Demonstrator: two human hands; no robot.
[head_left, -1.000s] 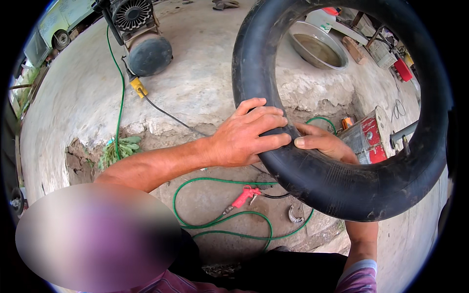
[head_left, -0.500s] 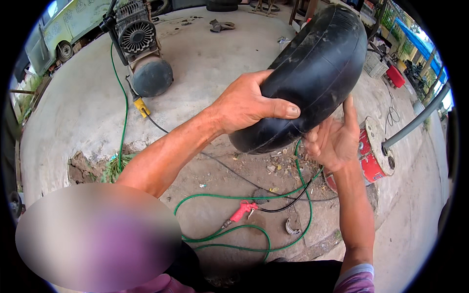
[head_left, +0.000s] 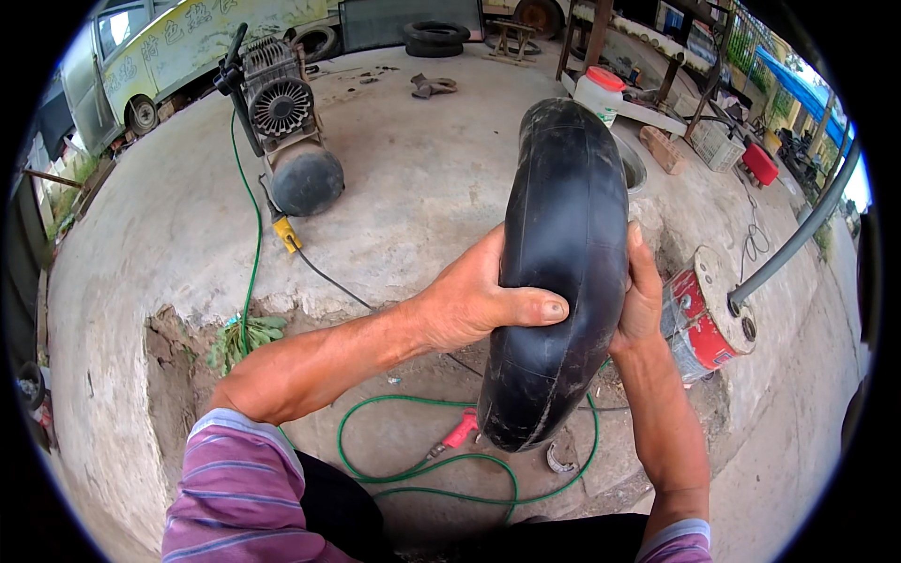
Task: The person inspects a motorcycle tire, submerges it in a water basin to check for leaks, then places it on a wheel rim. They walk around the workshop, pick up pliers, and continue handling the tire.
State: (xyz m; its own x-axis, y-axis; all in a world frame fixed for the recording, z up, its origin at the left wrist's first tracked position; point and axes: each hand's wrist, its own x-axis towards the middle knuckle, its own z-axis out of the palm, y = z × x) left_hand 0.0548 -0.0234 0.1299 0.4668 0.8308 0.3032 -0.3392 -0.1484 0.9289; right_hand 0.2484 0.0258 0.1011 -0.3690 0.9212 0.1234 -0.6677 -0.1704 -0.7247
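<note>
A plump black inner tube (head_left: 568,225), inflated and lightly scuffed, is held up on edge in front of me. My left hand (head_left: 497,296) grips its left side, the thumb lying across the outer face and the fingers hidden behind. On the right side, my right hand (head_left: 641,296) is pressed against the tube with fingers pointing up, most of them behind it. Below the tube lies a red air blow gun (head_left: 460,428) on a green hose (head_left: 394,398), partly covered by the tube.
An air compressor (head_left: 296,141) stands at the far left, with a yellow connector (head_left: 285,235) near it. A red and grey drum (head_left: 706,314) with a grey pipe (head_left: 798,235) is at right. Farther back are tyres (head_left: 436,38), a red-lidded tub (head_left: 601,92) and a brick (head_left: 663,150).
The inner tube has turned more upright and come lower and to the left. My right hand has gone from under it to flat against its right side.
</note>
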